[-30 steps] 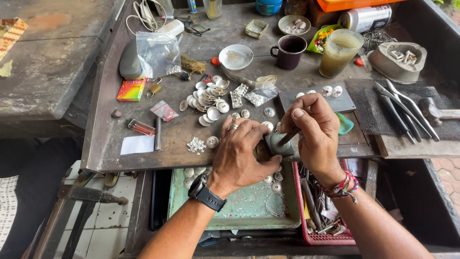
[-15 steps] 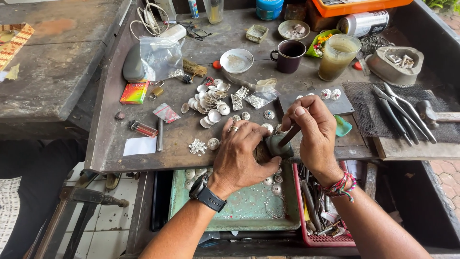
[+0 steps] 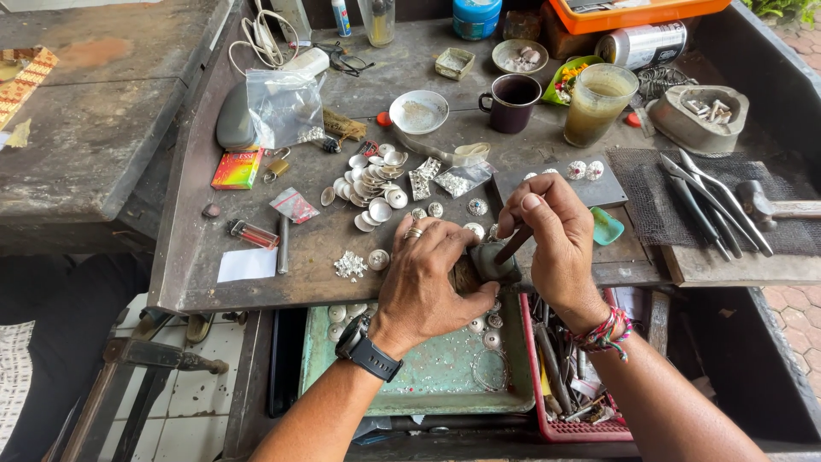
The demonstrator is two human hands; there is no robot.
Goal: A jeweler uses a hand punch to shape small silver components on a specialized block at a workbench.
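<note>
A dark mug (image 3: 511, 103) stood at twelve o'clock, a glass of murky drink (image 3: 598, 104) at one, a white bowl (image 3: 418, 111) at eleven. Pliers (image 3: 705, 201) and a hammer (image 3: 770, 205) lay at three. Silver shells (image 3: 374, 184) clustered at ten o'clock beside a plastic bag (image 3: 285, 107).

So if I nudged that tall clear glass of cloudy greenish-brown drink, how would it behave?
The tall clear glass of cloudy drink looks nearly full, so probably heavy and apt to slop. Being tall and narrow, it might tip if pushed high. Smooth glass is likely slippery and breakable.
</note>
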